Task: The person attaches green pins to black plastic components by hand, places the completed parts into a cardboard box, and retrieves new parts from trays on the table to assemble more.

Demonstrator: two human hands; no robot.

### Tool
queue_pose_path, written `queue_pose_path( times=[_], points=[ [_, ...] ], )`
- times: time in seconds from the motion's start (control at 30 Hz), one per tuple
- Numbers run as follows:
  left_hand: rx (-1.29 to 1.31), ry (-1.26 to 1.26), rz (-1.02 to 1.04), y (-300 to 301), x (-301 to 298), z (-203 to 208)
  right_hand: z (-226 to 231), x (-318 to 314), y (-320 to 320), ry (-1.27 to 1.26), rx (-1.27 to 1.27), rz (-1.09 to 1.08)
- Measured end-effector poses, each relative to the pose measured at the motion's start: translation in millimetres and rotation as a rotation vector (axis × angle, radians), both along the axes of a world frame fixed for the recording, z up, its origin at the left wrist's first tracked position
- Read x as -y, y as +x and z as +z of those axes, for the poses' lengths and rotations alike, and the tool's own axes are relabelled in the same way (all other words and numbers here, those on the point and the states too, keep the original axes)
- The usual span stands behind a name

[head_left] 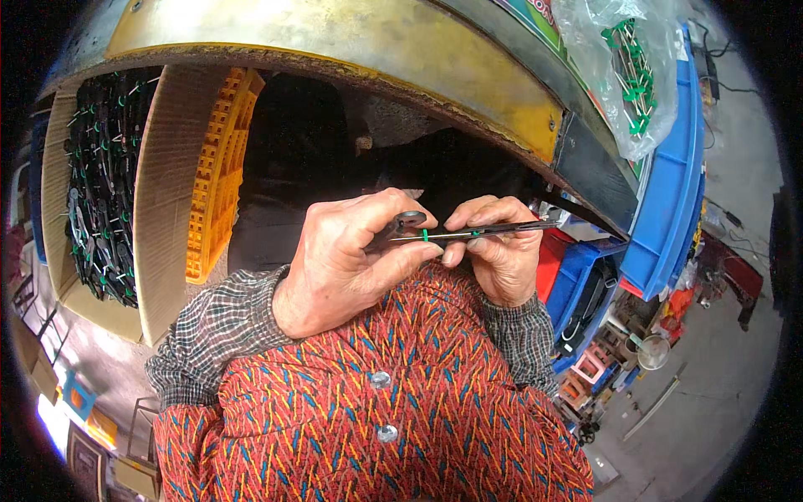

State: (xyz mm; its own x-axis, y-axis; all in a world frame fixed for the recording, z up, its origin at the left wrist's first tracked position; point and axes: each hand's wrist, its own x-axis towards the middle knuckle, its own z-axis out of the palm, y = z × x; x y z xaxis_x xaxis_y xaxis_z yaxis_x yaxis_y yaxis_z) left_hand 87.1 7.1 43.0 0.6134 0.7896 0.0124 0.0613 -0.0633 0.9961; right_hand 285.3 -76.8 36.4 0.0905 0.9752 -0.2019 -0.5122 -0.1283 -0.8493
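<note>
Above red patterned cloth garment: long slim black piece with thin silver metal rod, small green clip; fingers of left hand and right hand pinching it. Best kept level, thumbs near rod. Yellow metal worktop, close ahead, restricts lifting. Leftward: brown cardboard box. Upper right: clear plastic bag.

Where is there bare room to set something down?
On the bench, the yellow stretch left of the plastic bag looks bare. So does the grey floor right of the pale strip. Crowded: the cardboard box, packed with black tools, and the blue bin.
</note>
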Motion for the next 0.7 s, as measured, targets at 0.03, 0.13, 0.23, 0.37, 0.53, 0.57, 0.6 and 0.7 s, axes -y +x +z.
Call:
queue_pose_path(
  times=[0.03, 0.13, 0.23, 0.37, 0.53, 0.57, 0.6, 0.7],
  points=[
    [-0.002, -0.001, 0.000, 0.6, 0.4, -1.6, -1.3, 0.1, -0.5, -0.001, -0.002, 0.000],
    [0.015, 0.032, 0.017, 1.5, 1.8, -3.6, -2.2, 0.6, -3.2, 0.002, -0.012, 0.000],
    [0.011, 0.005, 0.012, 1.5, 2.5, -4.8, -5.7, 0.6, -3.9, 0.015, -0.019, 0.016],
    [0.018, 0.072, 0.009, 1.5, 2.7, -7.1, -6.3, 1.4, -4.9, 0.024, -0.030, 0.019],
    [0.016, 0.107, 0.020, 1.2, 3.8, -7.5, -6.8, 2.5, -6.2, 0.033, -0.025, 0.016],
    [0.008, 0.102, 0.021, 0.7, 4.7, -6.9, -7.0, 2.6, -6.7, 0.038, -0.036, 0.014],
    [0.000, 0.097, 0.022, 0.3, 5.5, -6.3, -7.1, 2.7, -7.1, 0.043, -0.046, 0.012],
    [-0.031, 0.091, 0.003, -0.2, 5.6, -1.9, -3.2, 2.7, -9.6, 0.043, -0.040, -0.026]
  ],
)
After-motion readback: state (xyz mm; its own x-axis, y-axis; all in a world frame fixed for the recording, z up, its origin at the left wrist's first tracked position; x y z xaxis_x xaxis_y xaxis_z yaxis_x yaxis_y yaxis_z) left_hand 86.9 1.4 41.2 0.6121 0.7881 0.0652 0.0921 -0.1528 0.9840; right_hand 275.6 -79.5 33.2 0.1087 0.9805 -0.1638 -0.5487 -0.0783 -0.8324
